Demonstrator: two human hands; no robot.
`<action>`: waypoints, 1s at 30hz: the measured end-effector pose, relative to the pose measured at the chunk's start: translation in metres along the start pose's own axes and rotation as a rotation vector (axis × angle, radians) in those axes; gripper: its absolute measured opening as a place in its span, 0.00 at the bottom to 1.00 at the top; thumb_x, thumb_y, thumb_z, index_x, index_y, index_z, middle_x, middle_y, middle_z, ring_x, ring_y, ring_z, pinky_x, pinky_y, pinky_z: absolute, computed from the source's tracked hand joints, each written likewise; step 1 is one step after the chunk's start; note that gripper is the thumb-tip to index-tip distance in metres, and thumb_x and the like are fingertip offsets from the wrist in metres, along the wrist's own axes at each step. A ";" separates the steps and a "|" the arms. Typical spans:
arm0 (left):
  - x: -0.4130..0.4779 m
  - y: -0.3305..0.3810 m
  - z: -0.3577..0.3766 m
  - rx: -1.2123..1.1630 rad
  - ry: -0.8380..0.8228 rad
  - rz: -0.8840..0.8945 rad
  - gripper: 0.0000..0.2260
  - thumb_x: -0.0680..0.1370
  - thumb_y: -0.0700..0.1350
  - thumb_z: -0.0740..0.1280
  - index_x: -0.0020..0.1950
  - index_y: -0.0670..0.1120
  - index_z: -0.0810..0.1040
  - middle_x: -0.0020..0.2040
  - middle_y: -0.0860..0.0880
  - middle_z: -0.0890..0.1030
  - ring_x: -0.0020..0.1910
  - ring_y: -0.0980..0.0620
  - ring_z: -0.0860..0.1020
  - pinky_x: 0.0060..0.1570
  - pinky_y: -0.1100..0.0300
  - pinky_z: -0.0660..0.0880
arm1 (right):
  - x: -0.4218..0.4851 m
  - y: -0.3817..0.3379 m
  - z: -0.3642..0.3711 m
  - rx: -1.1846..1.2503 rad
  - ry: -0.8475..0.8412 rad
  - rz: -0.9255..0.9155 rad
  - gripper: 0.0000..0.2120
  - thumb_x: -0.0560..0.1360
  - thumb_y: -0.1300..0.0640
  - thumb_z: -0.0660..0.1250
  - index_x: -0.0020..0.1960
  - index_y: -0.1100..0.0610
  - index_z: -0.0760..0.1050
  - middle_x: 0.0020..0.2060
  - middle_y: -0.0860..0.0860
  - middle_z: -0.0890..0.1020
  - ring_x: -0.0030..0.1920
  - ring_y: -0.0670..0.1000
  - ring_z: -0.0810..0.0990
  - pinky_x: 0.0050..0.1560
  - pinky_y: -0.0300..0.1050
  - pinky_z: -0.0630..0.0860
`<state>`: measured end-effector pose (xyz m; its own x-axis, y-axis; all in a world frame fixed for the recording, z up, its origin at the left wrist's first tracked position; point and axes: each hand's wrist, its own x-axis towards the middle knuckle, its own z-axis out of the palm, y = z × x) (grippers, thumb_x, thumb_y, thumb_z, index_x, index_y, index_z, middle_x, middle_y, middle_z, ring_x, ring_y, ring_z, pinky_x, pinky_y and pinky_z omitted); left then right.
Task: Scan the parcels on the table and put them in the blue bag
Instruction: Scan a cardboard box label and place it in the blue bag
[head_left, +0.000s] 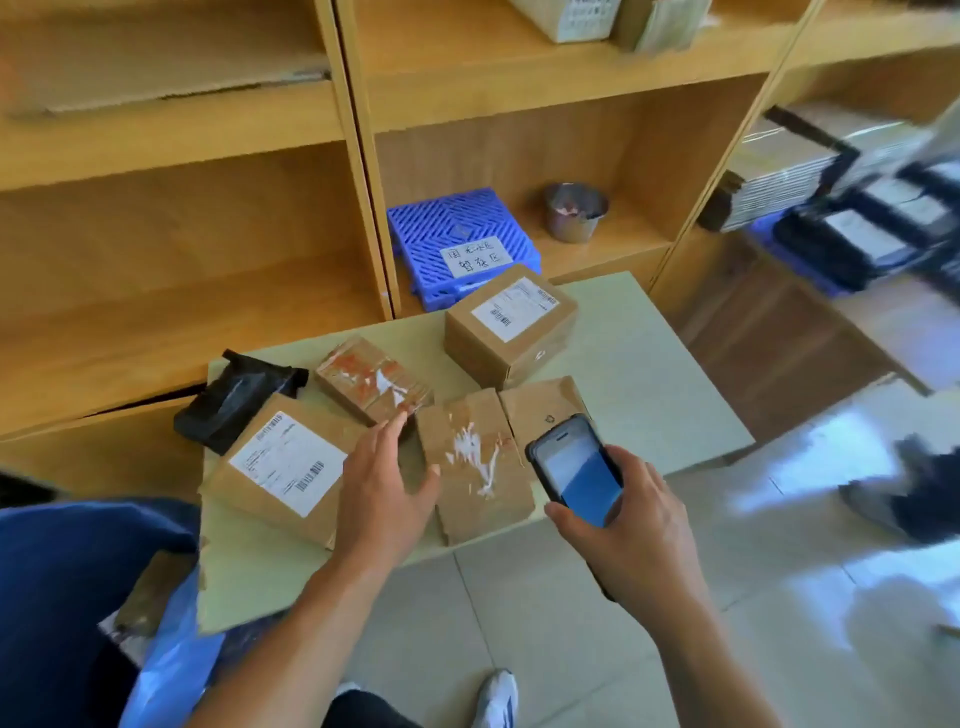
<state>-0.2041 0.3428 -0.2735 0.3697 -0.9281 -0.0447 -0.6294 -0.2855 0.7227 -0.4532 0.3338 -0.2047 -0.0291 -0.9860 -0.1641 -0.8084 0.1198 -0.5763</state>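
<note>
Down at the far left, the big blue plastic bag (62, 597) gapes open beside the table's near corner, with a brown cardboard piece (156, 592) showing at its mouth. On the small pale green table (649, 374), the leftmost parcel is a crumpled black plastic pouch (228, 410). Just in front of it, touching, lies a flat brown cardboard box with a white barcode label (275, 467). Behind that sits a smaller brown box crossed with clear and orange tape (371, 384).

The left hand (382, 499) is spread wide, palm down, holding nothing. It hangs over the gap between the labelled box and a brown box with torn white label scraps (478, 457), fingertips reaching toward the taped one. Whether it touches any of them I cannot tell.

Next along, a plain brown box with a small dark mark (545, 410) butts against the scrap-covered one. Farther back stands a taller brown box with a white label on top (511, 327). The right hand (628, 525) grips a dark smartphone (576, 470), screen lit and facing up, over the near right edge of those boxes.

On the wooden shelf (623, 244) behind are a blue slotted plastic basket with a handwritten note (457, 234) and a small metal cup (574, 210).
</note>
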 end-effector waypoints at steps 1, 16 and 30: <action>0.005 0.011 0.009 0.000 -0.018 0.013 0.31 0.78 0.53 0.71 0.79 0.54 0.64 0.75 0.52 0.69 0.73 0.49 0.67 0.69 0.49 0.70 | 0.006 0.010 -0.008 0.004 0.009 0.021 0.40 0.66 0.34 0.72 0.72 0.47 0.65 0.58 0.42 0.75 0.54 0.47 0.76 0.53 0.44 0.74; 0.191 0.054 0.084 0.152 -0.103 0.035 0.35 0.77 0.54 0.73 0.81 0.54 0.61 0.82 0.49 0.57 0.81 0.49 0.55 0.75 0.47 0.65 | 0.169 0.037 -0.042 -0.038 -0.030 0.057 0.41 0.65 0.31 0.71 0.73 0.47 0.65 0.61 0.43 0.75 0.54 0.48 0.77 0.54 0.50 0.78; 0.307 0.028 0.132 0.278 -0.236 -0.064 0.46 0.73 0.53 0.79 0.83 0.55 0.56 0.85 0.49 0.48 0.83 0.49 0.46 0.78 0.47 0.57 | 0.307 0.029 -0.016 -0.109 -0.219 -0.003 0.39 0.64 0.33 0.73 0.70 0.46 0.66 0.58 0.42 0.75 0.52 0.47 0.76 0.48 0.50 0.80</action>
<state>-0.1990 0.0183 -0.3582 0.2672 -0.9264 -0.2652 -0.7839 -0.3690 0.4993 -0.4955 0.0325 -0.2591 0.0921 -0.9361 -0.3395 -0.8674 0.0920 -0.4891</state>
